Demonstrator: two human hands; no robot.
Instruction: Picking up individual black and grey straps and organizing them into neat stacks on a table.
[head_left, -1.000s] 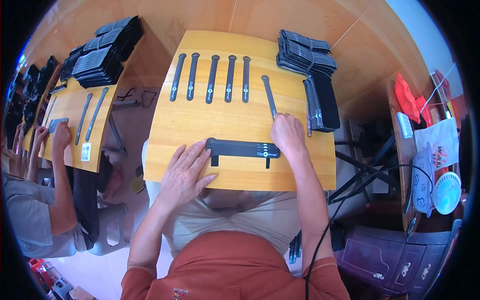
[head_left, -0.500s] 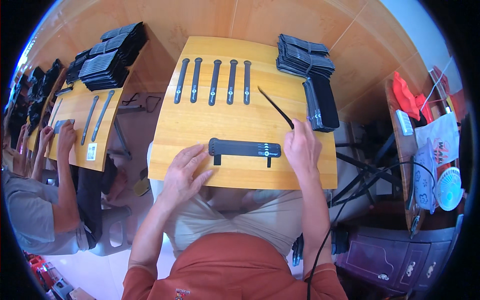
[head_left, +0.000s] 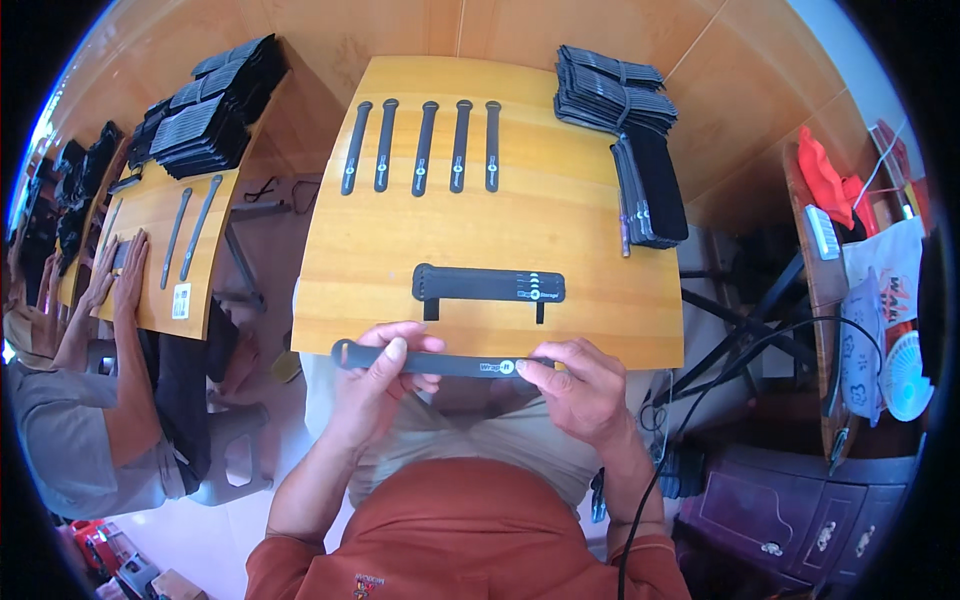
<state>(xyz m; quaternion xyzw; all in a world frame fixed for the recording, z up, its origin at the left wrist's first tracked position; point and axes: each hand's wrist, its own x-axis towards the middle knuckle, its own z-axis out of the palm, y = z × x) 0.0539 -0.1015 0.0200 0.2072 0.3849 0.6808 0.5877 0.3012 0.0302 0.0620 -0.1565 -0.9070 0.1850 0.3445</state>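
A dark grey strap with a slotted rounded end is stretched between my hands, just off the table's near edge. My left hand grips it close to the slotted end, thumb on top. At its other end my right hand pinches the strap beside a round pale mark. Beyond them lies a stack of similar straps, fanned slightly, with two short black tabs sticking out on its near side. Several single straps lie side by side in a row farther back.
The wooden table bears banded bundles of straps at its far right, and a loose pile in front of them. To the left, another person works at a second table. A cable runs past my right arm.
My right hand has brought a single strap from the right side of the table to the near edge. My left hand has left the tabletop and taken hold of its slotted end.
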